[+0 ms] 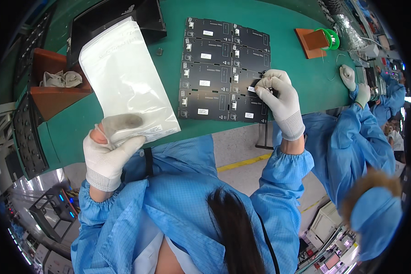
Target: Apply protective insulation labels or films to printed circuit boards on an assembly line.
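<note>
My left hand (pixel 107 153) grips a stack of translucent white label sheets (pixel 128 77) by its lower edge, thumb on top and fingers showing through from behind. A block of small printed labels sits near the sheets' bottom corner. My right hand (pixel 281 93) is closed in a pinch on a small white label (pixel 251 89), over the right column of a panel of black circuit boards (pixel 208 71). The label is tilted, and its edge by my fingertips is partly hidden. Other boards in the left column and at the lower right carry similar white labels.
The panel lies on a green mat (pixel 169 50). A black bin (pixel 96 32) and a brown box (pixel 55 98) with crumpled white material stand left. A brown stand with a green spool (pixel 331 39) is at the back right. A co-worker in blue (pixel 356 141) works at right.
</note>
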{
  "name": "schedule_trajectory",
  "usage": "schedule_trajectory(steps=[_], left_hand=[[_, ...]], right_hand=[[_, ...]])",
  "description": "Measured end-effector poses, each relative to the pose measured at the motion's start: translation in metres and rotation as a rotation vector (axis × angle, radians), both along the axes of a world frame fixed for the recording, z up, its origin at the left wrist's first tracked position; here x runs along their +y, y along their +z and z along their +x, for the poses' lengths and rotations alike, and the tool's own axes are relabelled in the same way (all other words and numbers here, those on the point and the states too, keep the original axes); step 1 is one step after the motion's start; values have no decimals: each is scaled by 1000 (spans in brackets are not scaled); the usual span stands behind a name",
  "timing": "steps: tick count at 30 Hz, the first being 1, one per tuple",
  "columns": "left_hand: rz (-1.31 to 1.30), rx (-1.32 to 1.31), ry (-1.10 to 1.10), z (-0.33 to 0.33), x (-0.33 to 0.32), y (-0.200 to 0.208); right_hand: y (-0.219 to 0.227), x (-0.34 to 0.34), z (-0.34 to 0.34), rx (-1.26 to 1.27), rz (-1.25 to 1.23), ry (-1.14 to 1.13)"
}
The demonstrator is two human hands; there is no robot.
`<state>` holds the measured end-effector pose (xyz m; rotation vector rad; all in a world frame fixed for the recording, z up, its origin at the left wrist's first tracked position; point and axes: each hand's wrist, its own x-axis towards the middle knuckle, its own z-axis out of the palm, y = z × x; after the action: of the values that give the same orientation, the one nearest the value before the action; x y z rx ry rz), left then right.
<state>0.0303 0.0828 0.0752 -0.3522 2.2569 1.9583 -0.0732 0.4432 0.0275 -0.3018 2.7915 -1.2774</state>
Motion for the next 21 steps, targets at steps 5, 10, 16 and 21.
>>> schedule_trajectory(steps=[5, 10, 16, 21], left_hand=[[-27, -35, 3, 0, 1, 1], [-20, -35, -1, -1, 1, 3], [-9, -16, 1, 3, 0, 2], [43, 14, -8, 3, -2, -3]], right_hand=[[-1, 1, 1, 19, 9, 4], [-5, -1, 1, 62, 37, -11], [-5, -10, 2, 104, 70, -28], [-6, -27, 11, 428, 361, -35]])
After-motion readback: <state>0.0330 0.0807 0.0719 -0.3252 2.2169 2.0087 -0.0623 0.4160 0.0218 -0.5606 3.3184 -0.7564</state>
